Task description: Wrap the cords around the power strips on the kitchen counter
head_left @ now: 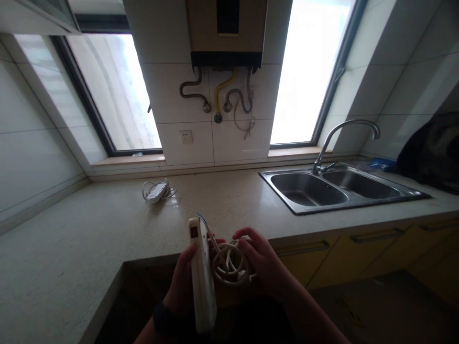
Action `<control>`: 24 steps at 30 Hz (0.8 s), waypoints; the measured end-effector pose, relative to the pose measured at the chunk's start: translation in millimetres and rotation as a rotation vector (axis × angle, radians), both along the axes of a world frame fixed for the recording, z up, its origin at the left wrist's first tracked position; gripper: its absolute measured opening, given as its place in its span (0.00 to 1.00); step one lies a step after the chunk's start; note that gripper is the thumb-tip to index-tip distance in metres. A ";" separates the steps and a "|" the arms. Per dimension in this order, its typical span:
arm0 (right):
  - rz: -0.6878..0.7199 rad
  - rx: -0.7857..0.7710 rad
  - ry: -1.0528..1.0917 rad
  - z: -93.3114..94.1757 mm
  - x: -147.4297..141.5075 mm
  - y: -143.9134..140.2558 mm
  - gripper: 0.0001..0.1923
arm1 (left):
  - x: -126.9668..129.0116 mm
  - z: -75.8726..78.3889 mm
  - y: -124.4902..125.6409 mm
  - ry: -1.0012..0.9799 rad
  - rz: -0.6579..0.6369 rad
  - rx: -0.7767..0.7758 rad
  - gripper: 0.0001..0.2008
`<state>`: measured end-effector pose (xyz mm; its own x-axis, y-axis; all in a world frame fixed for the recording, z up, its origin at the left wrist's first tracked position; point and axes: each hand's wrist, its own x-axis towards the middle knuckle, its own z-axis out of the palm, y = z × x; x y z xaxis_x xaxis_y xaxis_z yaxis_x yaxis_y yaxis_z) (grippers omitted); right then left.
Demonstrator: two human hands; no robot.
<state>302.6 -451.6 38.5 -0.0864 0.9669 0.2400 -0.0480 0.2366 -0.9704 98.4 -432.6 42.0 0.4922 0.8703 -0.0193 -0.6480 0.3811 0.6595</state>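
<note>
While left hand (182,282) grips power strip (202,277), right hand (260,263) holds coiled cord (229,263).

Open desk ahead of me, crowded only at the right.

My two hands (186,286) (260,265) sit low at the front edge of the speckled beige stone desk (89,239), filled by the white power strip with coiled cord (202,277). Straight ahead and to the left the surface lies bare up to a small white adapter wrapped in its cable (157,191) near the wall. On the right, the double stainless steel sink (337,188) and its curved chrome faucet (344,138) block the way, with a dark bag (430,148) beyond them.
</note>
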 end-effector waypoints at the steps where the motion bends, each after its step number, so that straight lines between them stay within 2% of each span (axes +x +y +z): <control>1: 0.031 0.006 -0.037 -0.1 1.6 -6.4 0.16 | -1.9 2.9 -3.7 0.008 0.010 0.004 0.32; 5: 0.062 0.064 -0.214 1.0 4.9 -32.0 0.15 | -8.4 9.2 -18.4 0.068 0.035 0.089 0.34; 9: 0.071 0.106 -0.346 7.8 -0.3 -55.1 0.13 | -13.1 8.4 -33.2 0.095 0.036 0.197 0.32; 14: -0.047 0.310 -0.593 24.7 -9.7 -77.8 0.10 | -19.7 12.6 -51.5 0.069 0.006 0.319 0.26; 16: -0.062 0.333 -0.630 28.9 -12.0 -84.0 0.14 | -23.4 16.9 -58.1 0.094 0.000 0.350 0.23; 20: -0.081 0.300 -0.543 22.8 -15.1 -86.2 0.17 | -31.7 24.3 -68.2 0.171 -0.044 0.360 0.21; 24: -0.159 0.168 -0.278 4.8 -17.3 -75.6 0.22 | -34.5 25.3 -71.7 0.225 -0.014 0.286 0.28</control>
<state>285.2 -527.2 43.3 -0.0228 0.9226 0.3852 0.2628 0.3772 -0.8880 63.9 -504.3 67.4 0.5152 0.8494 0.1145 -0.4705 0.1686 0.8661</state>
